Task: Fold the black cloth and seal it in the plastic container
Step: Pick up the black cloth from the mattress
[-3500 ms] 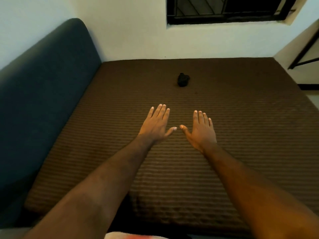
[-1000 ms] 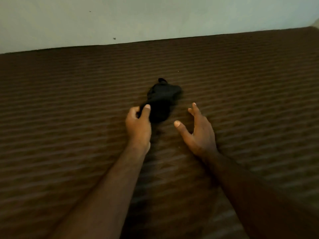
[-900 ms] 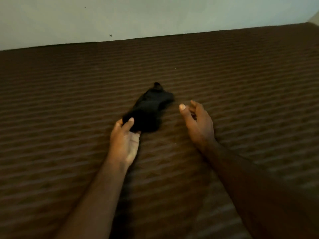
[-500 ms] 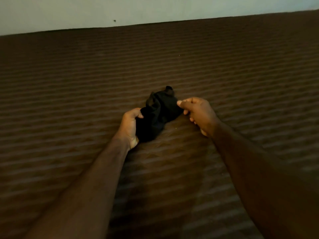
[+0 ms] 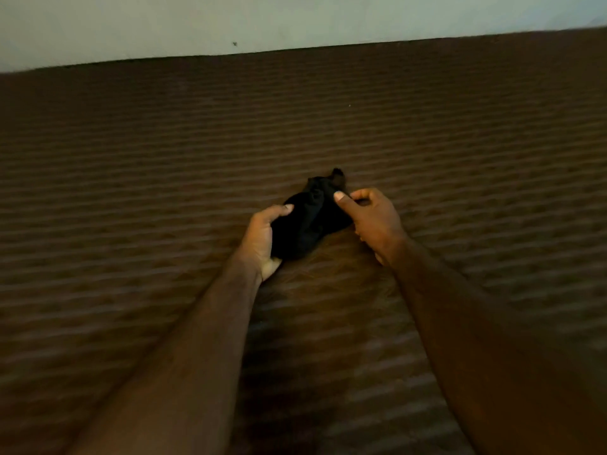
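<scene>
A small black cloth [image 5: 310, 218] lies bunched up on the brown ribbed bedcover, held between both of my hands. My left hand [image 5: 262, 239] grips its near left end, fingers curled over the fabric. My right hand [image 5: 372, 220] pinches its far right edge between thumb and fingers. The cloth's far tip sticks out past my right thumb. No plastic container is in view.
The brown ribbed bedcover [image 5: 164, 178] fills nearly the whole view. A pale wall [image 5: 295, 18] rises behind its far edge.
My left hand took hold of the cloth and drew it nearer. My right hand then closed on its other end. In the last half second both hands barely moved.
</scene>
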### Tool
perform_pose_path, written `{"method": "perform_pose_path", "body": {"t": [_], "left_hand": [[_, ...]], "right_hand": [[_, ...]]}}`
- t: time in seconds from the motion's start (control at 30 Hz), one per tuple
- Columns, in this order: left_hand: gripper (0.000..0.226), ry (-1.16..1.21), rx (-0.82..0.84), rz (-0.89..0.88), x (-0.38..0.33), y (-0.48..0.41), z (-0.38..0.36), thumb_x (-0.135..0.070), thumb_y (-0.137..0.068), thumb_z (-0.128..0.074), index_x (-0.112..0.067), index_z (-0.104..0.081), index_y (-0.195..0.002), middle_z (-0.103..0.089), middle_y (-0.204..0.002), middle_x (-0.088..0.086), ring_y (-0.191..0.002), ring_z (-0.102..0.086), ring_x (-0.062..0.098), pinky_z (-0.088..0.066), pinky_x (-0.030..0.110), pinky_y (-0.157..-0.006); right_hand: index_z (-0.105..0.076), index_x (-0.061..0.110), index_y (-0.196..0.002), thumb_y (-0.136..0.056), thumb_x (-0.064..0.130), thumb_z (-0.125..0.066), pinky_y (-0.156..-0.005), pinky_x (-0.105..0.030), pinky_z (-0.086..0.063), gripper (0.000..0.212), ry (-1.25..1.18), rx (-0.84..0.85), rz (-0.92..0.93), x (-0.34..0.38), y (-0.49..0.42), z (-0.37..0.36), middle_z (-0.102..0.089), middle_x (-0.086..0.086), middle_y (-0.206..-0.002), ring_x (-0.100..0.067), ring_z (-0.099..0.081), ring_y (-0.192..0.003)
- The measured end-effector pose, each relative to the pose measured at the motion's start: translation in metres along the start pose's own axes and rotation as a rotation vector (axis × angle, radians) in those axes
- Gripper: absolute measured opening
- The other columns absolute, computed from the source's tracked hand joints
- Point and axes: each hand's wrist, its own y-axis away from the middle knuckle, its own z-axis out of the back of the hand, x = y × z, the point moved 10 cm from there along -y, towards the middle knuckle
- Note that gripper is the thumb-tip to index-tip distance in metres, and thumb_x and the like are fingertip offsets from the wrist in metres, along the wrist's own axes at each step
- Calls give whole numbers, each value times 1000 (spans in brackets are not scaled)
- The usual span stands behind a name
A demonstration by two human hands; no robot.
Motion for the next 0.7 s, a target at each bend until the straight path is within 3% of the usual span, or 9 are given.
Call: {"method": "perform_pose_path", "body": {"t": [0.07,0.13,0.23,0.33,0.4,0.47,0.6,0.7], "left_hand": [[34,56,47,7,2,5,1,-22,-94,-51,-12,-61,-124,-66,-125,12,-114,-62,27,-47,39,-101],[31,79,58,-18,-1,7,3,-21,-97,-48,-11,-60,-124,-65,-125,12,-111,-64,23,-52,34,-93],[33,29,-39,-94,-6,9,7,-21,-98,-50,-10,-56,-128,-63,-128,13,-113,-62,25,-53,37,-88],[14,-14,-166,-153,-7,17,14,-20,-96,-55,-18,-61,-108,-67,-115,6,-102,-64,19,-52,35,-84],[8,-28,-217,-174,-5,24,18,-21,-95,-58,-18,-63,-100,-69,-108,5,-100,-65,20,-54,35,-81],[10,-12,-219,-177,-1,31,20,-19,-92,-61,-15,-63,-101,-69,-111,12,-106,-65,26,-54,43,-89],[24,-31,-225,-130,16,50,25,-13,-94,-58,-10,-61,-117,-67,-117,15,-108,-64,27,-50,45,-98],[28,-90,-265,-96,30,64,35,-15,-96,-55,-11,-59,-123,-66,-120,12,-110,-63,25,-48,44,-101]], "right_hand": [[-64,24,-83,-86,48,-66,-70,-38,-53,24,25,-50,43,-3,3,0,-66,4,-78,-14,-62,-73],[-63,20,-84,-94,37,-60,-66,-36,-53,20,-49,-67,21,-12,9,5,-63,1,-77,-12,-59,-71],[-60,20,-86,-96,31,-55,-65,-33,-57,16,-273,-95,-70,-30,16,19,-67,-7,-92,-18,-65,-83],[-60,21,-84,-93,29,-60,-78,-43,-57,13,-270,-111,-85,-38,29,26,-67,-7,-91,-20,-64,-85],[-58,21,-86,-94,23,-62,-72,-35,-53,9,-229,-132,-58,-38,41,31,-64,-3,-86,-15,-60,-80],[-57,19,-97,-95,17,-61,-69,-24,-49,5,-252,-130,-52,-40,54,32,-65,-3,-93,-13,-62,-85],[-48,19,-133,-98,11,-57,-72,-14,-48,38,-233,-87,-66,-42,81,39,-58,3,-112,-7,-59,-98],[-42,24,-145,-99,7,-52,-98,-32,-50,50,-205,-39,-80,-45,104,43,-53,3,-123,-12,-54,-116]]}}
